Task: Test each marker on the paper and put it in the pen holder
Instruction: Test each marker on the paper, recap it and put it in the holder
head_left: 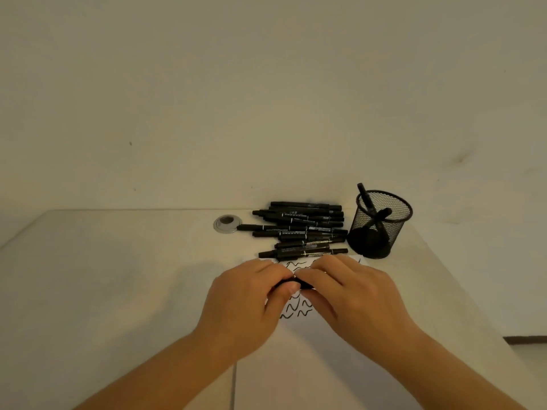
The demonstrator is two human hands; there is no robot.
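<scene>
Left hand (248,294) and right hand (340,288) pinched one marker (291,284) closed-fingered over paper (296,313) | risk — cap slipping, ink smearing | pen holder (380,223) well apart

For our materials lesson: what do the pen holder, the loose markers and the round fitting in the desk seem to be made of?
Pen holder: black wire mesh, probably painted metal; the markers inside show through its wall.
Loose markers: black, likely plastic, smooth barrels with pale printed lettering.
Round fitting: shiny grey ring, metal or plastic, around a dark centre; too small to tell which.
</scene>
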